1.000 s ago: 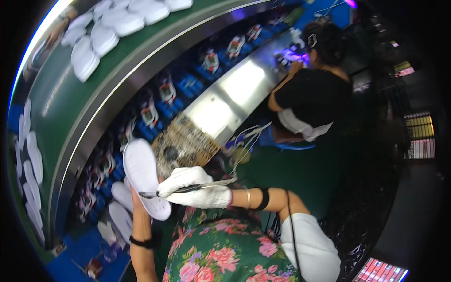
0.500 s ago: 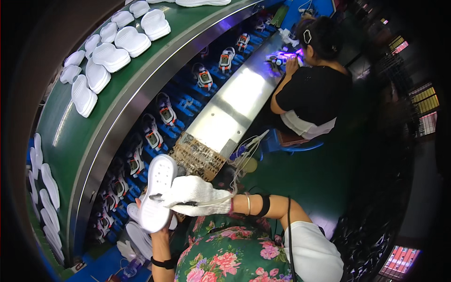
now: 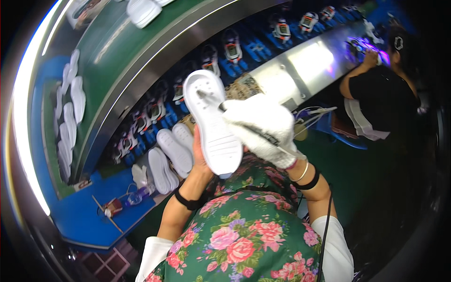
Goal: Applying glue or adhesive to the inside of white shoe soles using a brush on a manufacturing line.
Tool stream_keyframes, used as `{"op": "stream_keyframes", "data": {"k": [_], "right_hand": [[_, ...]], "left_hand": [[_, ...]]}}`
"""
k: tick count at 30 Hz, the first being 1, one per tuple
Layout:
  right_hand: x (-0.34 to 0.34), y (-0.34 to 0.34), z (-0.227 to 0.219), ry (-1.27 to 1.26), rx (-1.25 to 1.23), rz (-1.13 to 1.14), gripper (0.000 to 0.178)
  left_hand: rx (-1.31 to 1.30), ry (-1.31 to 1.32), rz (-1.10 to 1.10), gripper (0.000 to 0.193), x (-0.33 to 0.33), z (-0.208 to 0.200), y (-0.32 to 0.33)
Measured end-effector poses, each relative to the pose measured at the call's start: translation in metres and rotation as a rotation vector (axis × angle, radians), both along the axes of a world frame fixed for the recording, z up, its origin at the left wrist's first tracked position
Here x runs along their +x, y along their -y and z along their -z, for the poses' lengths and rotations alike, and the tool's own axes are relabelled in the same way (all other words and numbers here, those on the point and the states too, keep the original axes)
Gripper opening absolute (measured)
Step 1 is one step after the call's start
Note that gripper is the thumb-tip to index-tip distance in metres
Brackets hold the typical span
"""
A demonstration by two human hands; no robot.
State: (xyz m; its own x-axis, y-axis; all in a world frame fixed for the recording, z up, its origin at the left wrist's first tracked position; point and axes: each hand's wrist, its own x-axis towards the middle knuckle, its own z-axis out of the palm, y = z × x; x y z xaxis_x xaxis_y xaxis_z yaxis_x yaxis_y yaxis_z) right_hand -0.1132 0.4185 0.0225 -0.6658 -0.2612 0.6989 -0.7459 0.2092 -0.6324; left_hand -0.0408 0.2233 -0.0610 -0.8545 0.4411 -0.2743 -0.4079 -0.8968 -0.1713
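Observation:
A white shoe sole (image 3: 213,122) is tilted up in front of me, its holed and ribbed face showing. My left hand (image 3: 201,162), bare, is closed on the sole's left edge from behind, with most of its fingers hidden. My right hand (image 3: 263,124), in a white knitted glove, is closed around a thin brush (image 3: 222,107). The brush's dark, blurred tip is over the upper part of the sole. Several more white soles (image 3: 162,171) lie just left of my left forearm.
White and orange shoe uppers (image 3: 232,49) stand on blue holders along the line. Beyond a metal rail (image 3: 136,75), a green belt (image 3: 117,35) carries white soles. At the right, a co-worker (image 3: 380,89) sits by a metal bench (image 3: 277,77). A blue table (image 3: 84,211) holds a clear bottle (image 3: 136,196).
My view has turned left and down. The sole and both hands now appear farther right and higher. The gloved hand has shifted toward the sole's right edge, with the brush tip over its upper part.

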Motion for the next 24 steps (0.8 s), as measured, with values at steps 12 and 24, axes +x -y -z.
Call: {"op": "stream_keyframes", "data": {"k": [12,24], "right_hand": [[0.016,0.021,-0.005,-0.006,0.126,-0.118,0.031],[0.014,0.011,0.013,0.279,-0.126,-0.209,0.023]], "left_hand": [[-0.134,-0.153,0.046,0.08,0.01,0.022,0.003],[-0.237,-0.29,-0.062,0.091,-0.014,0.014,-0.008]]}}
